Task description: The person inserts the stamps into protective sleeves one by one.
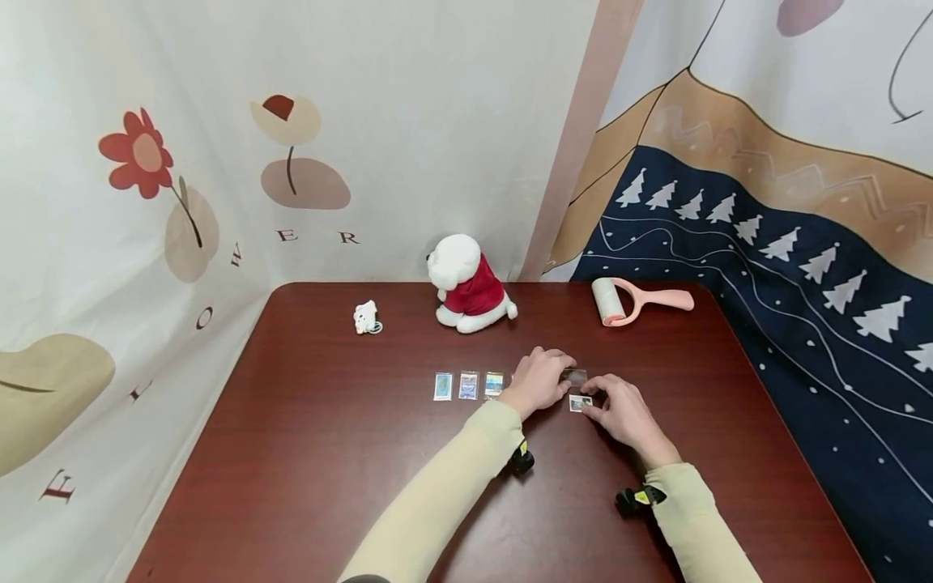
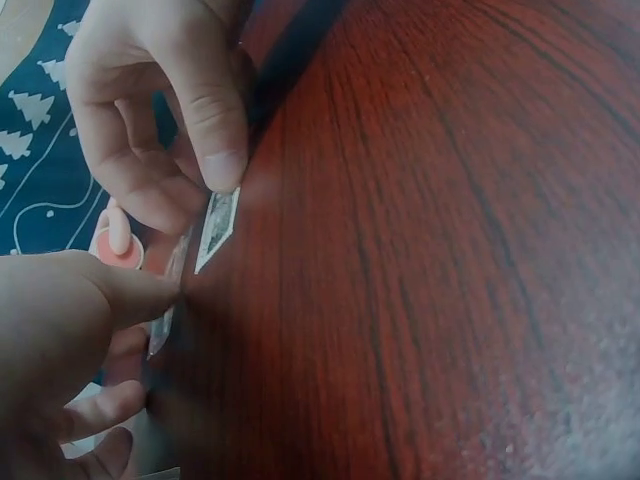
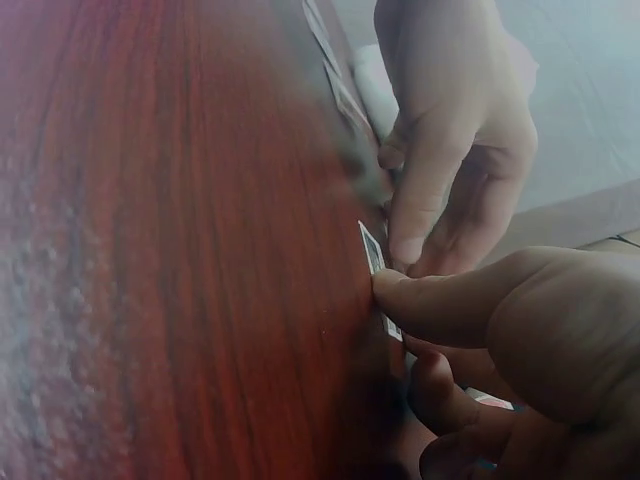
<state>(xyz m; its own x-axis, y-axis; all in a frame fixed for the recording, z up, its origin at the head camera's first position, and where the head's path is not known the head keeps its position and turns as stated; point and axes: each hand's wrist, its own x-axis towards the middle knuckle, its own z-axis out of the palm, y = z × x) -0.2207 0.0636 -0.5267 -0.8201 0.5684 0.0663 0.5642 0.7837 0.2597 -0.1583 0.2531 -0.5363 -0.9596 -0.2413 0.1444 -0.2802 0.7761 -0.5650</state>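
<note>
A small white-edged stamp [image 1: 580, 403] is pinched at its right end by my right hand [image 1: 623, 409], low over the table. In the left wrist view its dark picture [image 2: 217, 225] faces up under the thumb. Just beyond lies a small clear plastic sleeve [image 1: 576, 377], which my left hand [image 1: 538, 380] holds by its left side between thumb and fingers. The stamp and sleeve are close together; whether they touch, I cannot tell. Left of my left hand is a row of sleeved stamps [image 1: 469, 385], partly hidden by that hand.
A plush dog [image 1: 475, 287] in a red top sits at the table's back edge. Left of it lies a small white object with a cord [image 1: 367, 317]. A pink-handled lint roller [image 1: 641, 302] lies back right. Printed curtains [image 1: 408, 121] hang behind the brown table [image 1: 306, 470].
</note>
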